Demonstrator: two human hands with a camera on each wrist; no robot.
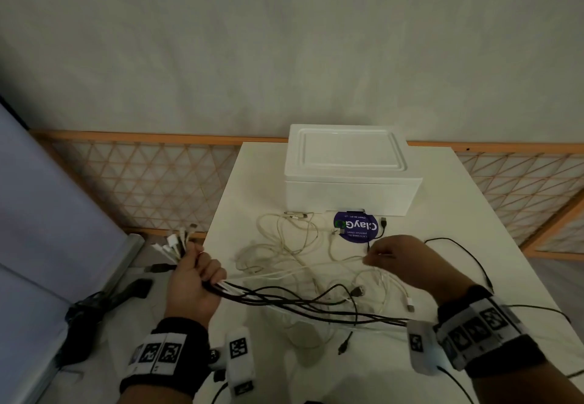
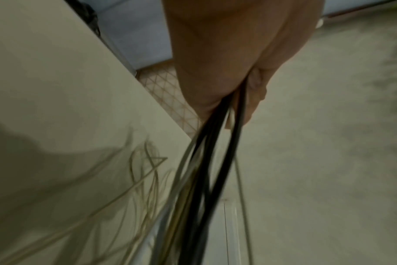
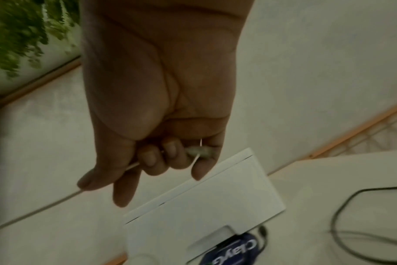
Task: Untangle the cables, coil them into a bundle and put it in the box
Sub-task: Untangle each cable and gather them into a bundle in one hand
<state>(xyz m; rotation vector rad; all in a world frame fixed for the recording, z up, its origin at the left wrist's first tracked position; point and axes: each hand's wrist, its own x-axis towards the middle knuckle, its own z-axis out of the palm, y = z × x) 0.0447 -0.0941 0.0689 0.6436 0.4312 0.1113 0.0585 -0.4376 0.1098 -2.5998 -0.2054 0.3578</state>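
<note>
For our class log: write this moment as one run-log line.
left hand: grips cables | right hand: pinches white cable | box: lid on | stage: untangling

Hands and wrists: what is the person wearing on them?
The left hand and right hand are bare, with no gloves or rings to see. Each wrist has a black band wrapped with white blocks that carry square black-and-white code markings. A small white box with the same kind of marking sticks out beside each wrist. No sleeves show.
</note>
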